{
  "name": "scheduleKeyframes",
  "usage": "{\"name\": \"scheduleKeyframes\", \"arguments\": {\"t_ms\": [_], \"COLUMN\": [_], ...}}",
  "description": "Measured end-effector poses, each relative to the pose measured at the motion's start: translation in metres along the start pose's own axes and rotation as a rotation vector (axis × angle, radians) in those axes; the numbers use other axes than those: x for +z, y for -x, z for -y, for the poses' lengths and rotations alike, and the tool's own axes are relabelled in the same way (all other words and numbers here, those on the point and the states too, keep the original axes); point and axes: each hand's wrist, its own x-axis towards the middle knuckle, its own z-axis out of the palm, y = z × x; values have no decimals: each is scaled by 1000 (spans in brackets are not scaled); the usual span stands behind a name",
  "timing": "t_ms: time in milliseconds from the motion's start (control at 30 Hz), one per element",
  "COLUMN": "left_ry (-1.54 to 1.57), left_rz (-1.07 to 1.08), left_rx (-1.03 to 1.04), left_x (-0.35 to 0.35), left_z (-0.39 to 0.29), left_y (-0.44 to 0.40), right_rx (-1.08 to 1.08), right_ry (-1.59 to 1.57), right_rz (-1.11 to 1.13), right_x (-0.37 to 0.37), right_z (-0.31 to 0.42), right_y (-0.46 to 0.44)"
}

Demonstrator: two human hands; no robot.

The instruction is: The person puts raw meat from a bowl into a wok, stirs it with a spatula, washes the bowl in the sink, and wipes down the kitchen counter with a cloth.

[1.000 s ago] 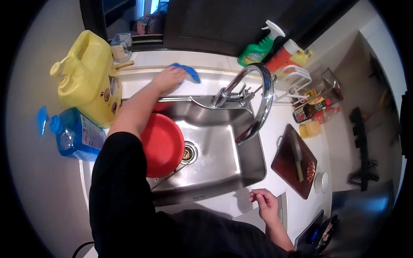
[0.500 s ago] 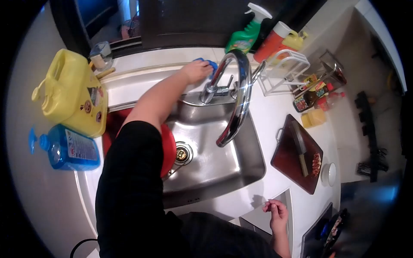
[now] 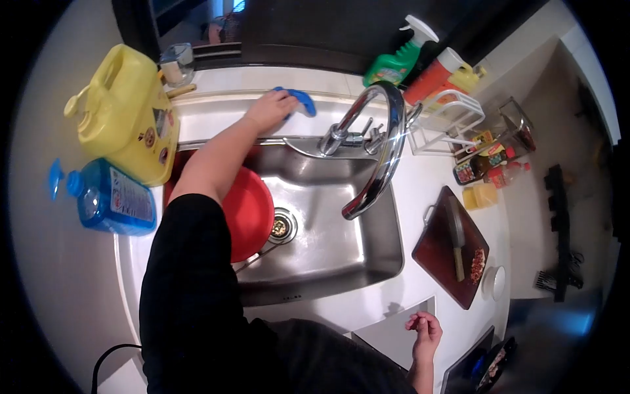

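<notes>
My left hand [image 3: 271, 110] is pressed down on a blue cloth [image 3: 302, 102], which lies on the white ledge behind the sink. Part of the cloth sticks out to the right of the fingers. Beneath that forearm a red basin [image 3: 251, 213] sits in the left of the steel sink [image 3: 321, 253], partly hidden by the arm. The chrome faucet [image 3: 394, 141] arches up to the right of this hand. My right hand [image 3: 426, 331] hovers near the counter's front edge, fingers curled in toward the thumb, with nothing visible in them.
On the left stand a yellow jug [image 3: 128, 121] and a blue pump bottle [image 3: 115, 200]. A cutting board [image 3: 436, 246] at right carries a knife [image 3: 456, 236] and chopped food. Behind it are a white rack [image 3: 453, 118] and several bottles; a green spray bottle [image 3: 394, 65] stands by the window.
My left hand has slid left along the ledge with the cloth, away from the faucet. The view has shifted slightly. My right hand stays curled in about the same place.
</notes>
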Motion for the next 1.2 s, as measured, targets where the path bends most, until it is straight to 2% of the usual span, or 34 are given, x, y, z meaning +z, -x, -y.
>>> {"name": "scheduleKeyframes", "arguments": {"t_ms": [133,233,333,367,467,500,600,633,733,800,833,867,900,933,967,1033,1067,1133,1200], "left_ry": [-133,-184,-269,-153,-196,-222,-155,-206,-80,116,258,265,335,375,469,425,425,424,527], "left_rz": [14,339,-52,-79,-90,-136,-171,-159,216,-170,-212,-279,-208,-271,-234,-124,-185,-128,-45], "left_rx": [-154,-643,-650,-785,-1165,-1205,-1499,-1456,-1259,-998,-939,-849,-800,-701,-629,-377,-347,-231,-262], "left_x": [-37,-82,-52,-45,-31,-29,-25,-27,-29,25,29,39,26,38,41,54,56,44,30], "left_z": [27,17,29,27,18,20,22,16,1,-26,-47,-65,-80,-86,-93,-106,-111,-108,-105], "left_y": [71,97,123,124,128,125,103,95,71,60,46,35,23,20,15,4,5,18,41], "right_rx": [10,-43,-32,-33,-45,-39,-24,-23,-20,-34,-55,-67,-81,-100,-123,-139,-139,-182,-222], "right_ry": [-19,-43,-62,-51,-35,-28,23,4,-58,-53,-49,-43,-37,-34,-37,-21,-11,29,34], "right_rz": [63,105,105,107,91,76,-9,-48,-91,-54,-8,20,52,86,121,213,256,368,485], "right_x": [2,11,12,11,15,13,-10,-20,-29,-21,-12,-3,6,14,20,35,43,63,79], "right_z": [-12,-11,-12,-9,0,2,2,2,-4,-4,1,8,15,22,26,33,38,49,52], "right_y": [-5,-6,-4,-2,4,8,24,32,42,39,34,29,24,18,13,-2,-8,-27,-48]}}
